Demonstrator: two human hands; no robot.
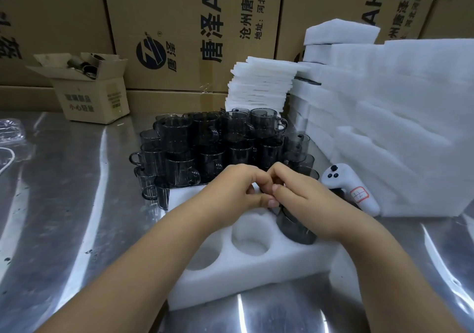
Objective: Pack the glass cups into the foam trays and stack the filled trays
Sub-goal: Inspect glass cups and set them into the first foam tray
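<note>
Curling together, left hand (236, 191) and right hand (305, 197) hide their grip; cups (179, 138) crowd behind.

The left hand (238, 189) and right hand (297, 191) meet with fingers curled, fingertips touching, over a white foam tray (230, 276) on the steel surface (77, 179). A dark glass cup (295, 227) sits in the tray's right hole. More cups (205, 148) are piled just behind.

The cups (213, 143) are smoky dark grey; the foam tray (246, 271) is plain white. The boxes (192, 25) are brown with black print, the table (64, 191) streaky silver.
</note>
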